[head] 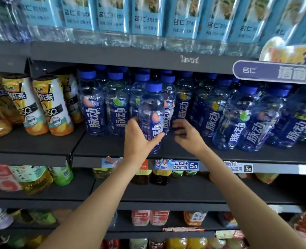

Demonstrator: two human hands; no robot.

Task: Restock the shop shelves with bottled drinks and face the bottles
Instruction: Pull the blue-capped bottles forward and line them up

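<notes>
Left hand [139,139] wrapped around a blue-capped bottle [151,112] at front centre of the dark shelf [112,148], right hand [186,134] at its 3 o'clock, fingers [178,125] loosely spread, holding nothing, blurred.

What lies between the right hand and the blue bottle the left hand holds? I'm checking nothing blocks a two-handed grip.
Nothing: the head view shows only bare dark shelf between the right hand and the held bottle.
</notes>
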